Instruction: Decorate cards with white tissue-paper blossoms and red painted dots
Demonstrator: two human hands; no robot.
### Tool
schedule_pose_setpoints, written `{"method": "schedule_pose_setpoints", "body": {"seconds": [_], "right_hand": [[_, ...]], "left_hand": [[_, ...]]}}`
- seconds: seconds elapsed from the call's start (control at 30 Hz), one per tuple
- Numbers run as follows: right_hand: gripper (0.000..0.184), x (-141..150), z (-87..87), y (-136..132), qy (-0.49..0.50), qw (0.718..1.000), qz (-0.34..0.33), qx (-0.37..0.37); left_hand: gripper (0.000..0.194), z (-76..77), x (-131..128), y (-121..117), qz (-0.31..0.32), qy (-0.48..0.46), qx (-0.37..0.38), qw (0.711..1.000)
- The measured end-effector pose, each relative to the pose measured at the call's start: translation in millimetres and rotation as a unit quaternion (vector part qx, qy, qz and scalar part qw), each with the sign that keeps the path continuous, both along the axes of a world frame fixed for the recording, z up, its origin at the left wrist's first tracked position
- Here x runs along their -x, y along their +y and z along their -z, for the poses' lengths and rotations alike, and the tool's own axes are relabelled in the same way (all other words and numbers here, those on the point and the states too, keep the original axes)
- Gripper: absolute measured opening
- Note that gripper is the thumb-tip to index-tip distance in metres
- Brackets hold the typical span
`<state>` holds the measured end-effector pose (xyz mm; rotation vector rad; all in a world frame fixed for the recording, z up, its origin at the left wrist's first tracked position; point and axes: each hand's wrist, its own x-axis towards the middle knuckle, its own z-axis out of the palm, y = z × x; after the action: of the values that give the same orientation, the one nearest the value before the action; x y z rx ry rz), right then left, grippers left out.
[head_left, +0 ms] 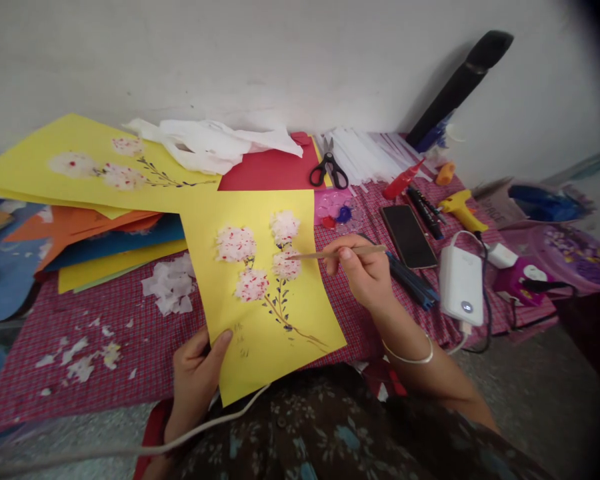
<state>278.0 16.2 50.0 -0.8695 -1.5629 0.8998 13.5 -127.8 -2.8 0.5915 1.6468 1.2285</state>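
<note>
Above tablecloth [145, 353], leftward-pointing crosswise stick [316, 255].

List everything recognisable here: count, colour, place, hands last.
Held flower picture: one, yellow, centre
Thin stick: one, brown, centre
Other flower picture: one, yellow, back left
Paper stack: one, multicoloured, left
Tissue: one heap, white, back
Paper scraps: many, white, left
Card: uncounted, red, back
Scissors: one, black, back
Palette: one, pinkish, right
Sticks: many, white, back right
Bottle: one, red, right
Pens: several, dark, right
Phone: one, black, right
Glue gun: one, yellow, right
Power bank: one, white, right
Socket box: one, purple, far right
Tub: one, purple, far right
Tablecloth: one, red check, underneath
Bangle: one, silvery, right wrist
Left hand: one, bare, picture's edge
Right hand: one, bare, on stick
</note>
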Motion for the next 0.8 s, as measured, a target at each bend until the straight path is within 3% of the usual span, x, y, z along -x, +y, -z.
{"method": "schedule_pose_setpoints", "body": {"seconds": [0.23, 0.4, 0.5, 0.8], "right_hand": [[0.02, -8, 0.9, 1, 0.033, 0.999, 0.015, 0.014], [0.019, -14, -1.2, 9, 0.189, 0.98, 0.023, 0.054], [0.019, -17, -0.3, 14, 0.235, 0.969, 0.022, 0.073], [0.017, -13, 2.4, 10, 0.219, 0.975, -0.023, 0.025]], "left_hand": [[0.038, 2.8, 2, 0, 0.027, -0.027, -0.006, 0.999], [0.04, 3.8, 4, 1, 0.038, -0.017, -0.017, 0.999], [0.042, 2.3, 4, 2, 0.038, -0.019, -0.01, 0.999], [0.042, 0.8, 2, 3, 0.018, -0.005, -0.017, 1.0]]}}
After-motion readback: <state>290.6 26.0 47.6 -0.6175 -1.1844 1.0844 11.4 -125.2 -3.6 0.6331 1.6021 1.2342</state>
